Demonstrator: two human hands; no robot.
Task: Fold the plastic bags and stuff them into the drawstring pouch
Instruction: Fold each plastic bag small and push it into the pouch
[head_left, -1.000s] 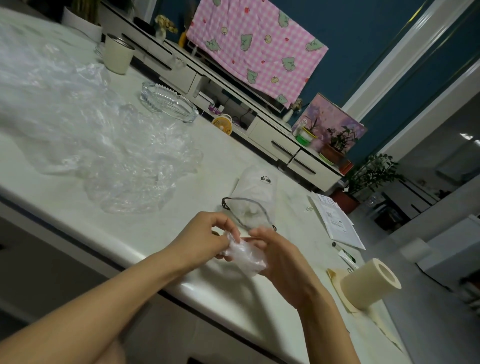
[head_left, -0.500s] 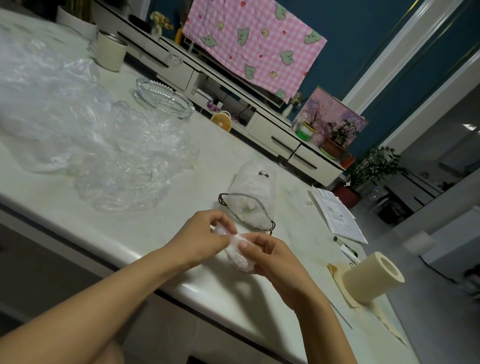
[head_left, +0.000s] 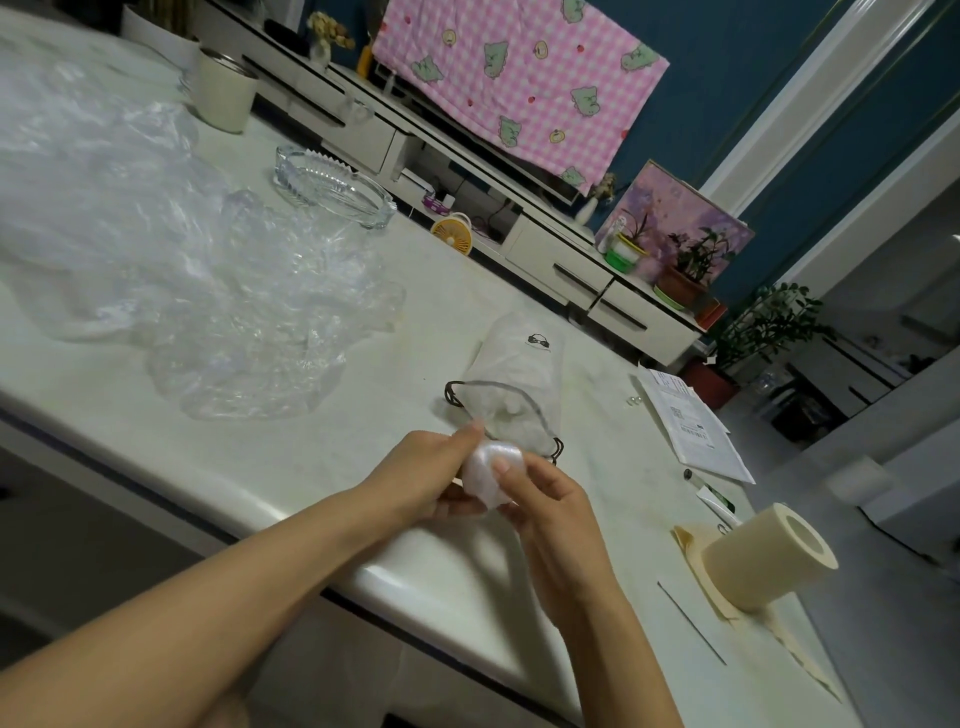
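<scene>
Because a loose plastic bag springs open as soon as it is let go, both hands clamp the folded bag between them above the near edge of the table. The left hand curls round its left side with a finger raised over the top. The right hand pinches its right side, thumb pressed on the front. The wad sits just near of the pouch, almost at its mouth. That mouth lies held wide by the dark drawstring and turned toward the person (a sensible way to leave it, since stuffing then needs only a short push away). Something white shows inside the pouch, probably bags already in. To the far left the pile of loose bags sprawls on the left hand's side, which I judge to be the supply yet to fold. A glass dish beyond it and a roll at the near right lie well apart from the work.
</scene>
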